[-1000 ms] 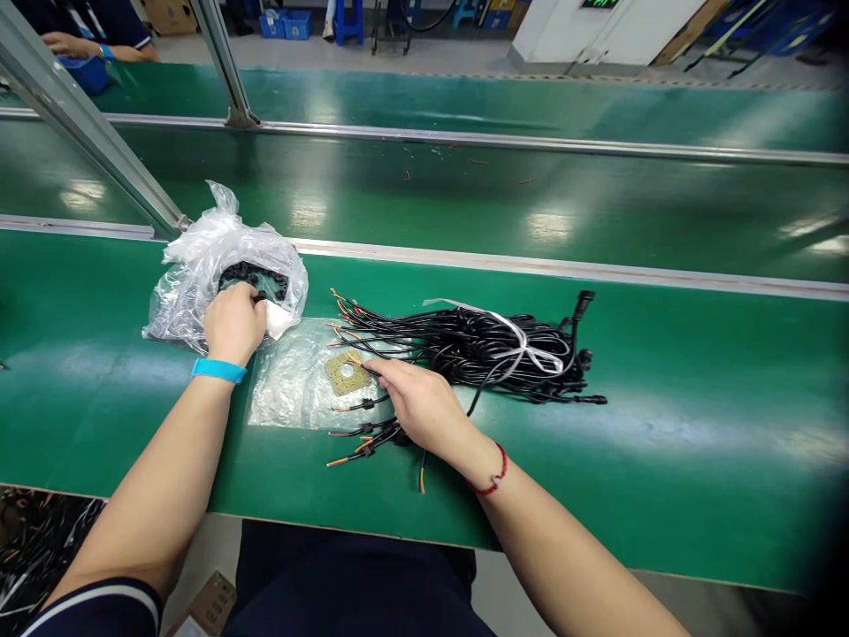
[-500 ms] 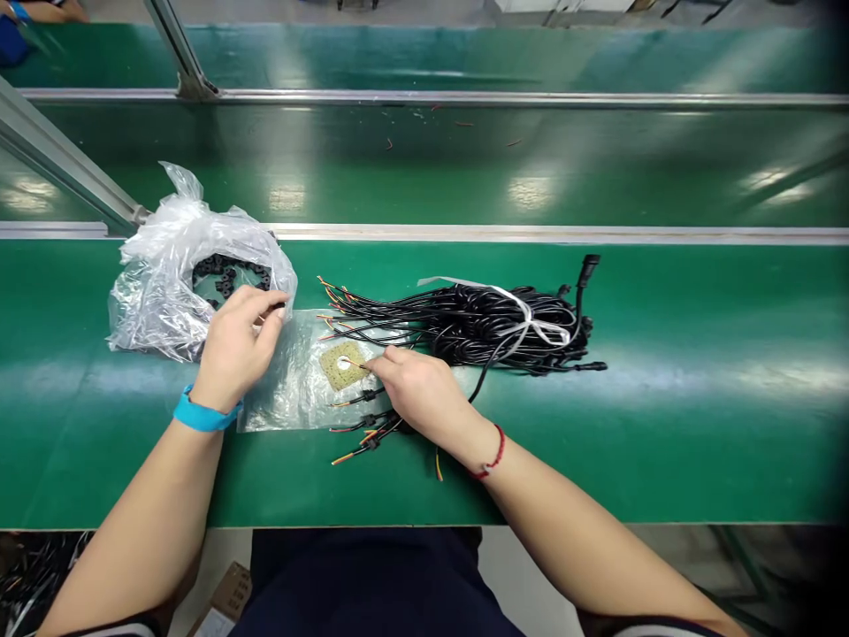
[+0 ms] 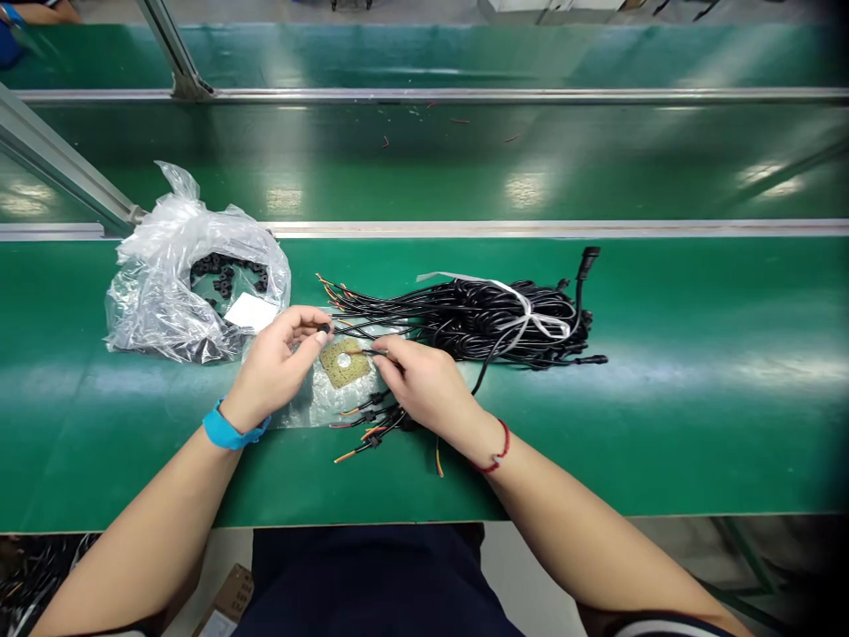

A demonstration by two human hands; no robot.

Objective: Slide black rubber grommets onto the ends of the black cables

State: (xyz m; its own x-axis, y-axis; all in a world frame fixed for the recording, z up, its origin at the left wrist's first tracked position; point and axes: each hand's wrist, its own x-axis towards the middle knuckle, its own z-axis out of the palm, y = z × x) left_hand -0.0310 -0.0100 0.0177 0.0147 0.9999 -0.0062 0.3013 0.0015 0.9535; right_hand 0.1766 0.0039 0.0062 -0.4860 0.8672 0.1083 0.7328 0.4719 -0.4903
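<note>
Between the thumb and fingers of my left hand [image 3: 282,358] is a small black plastic part [image 3: 324,328]. My right hand [image 3: 428,376] pinches a black cable [image 3: 379,352] near its stripped end, which points left toward that part; the two are apart. Under the cable end lies a yellowish square sponge [image 3: 345,363] with a round hole, on a flat clear plastic bag [image 3: 302,407]. Several cable ends with black parts fitted on them [image 3: 371,416] lie below my right hand. A bundle of black cables [image 3: 510,323], bound with a white tie, rests behind and to the right.
An opened clear bag [image 3: 165,265] of small black parts stands at the left, with a white label [image 3: 252,311] at its opening. A metal post [image 3: 72,164] rises behind it. A metal rail [image 3: 531,229] runs along the green bench's back edge [image 3: 696,354].
My left hand has moved right, away from the bag's opening, with the small black part in its fingers. The white label has come into view. My right hand has stayed nearly in place.
</note>
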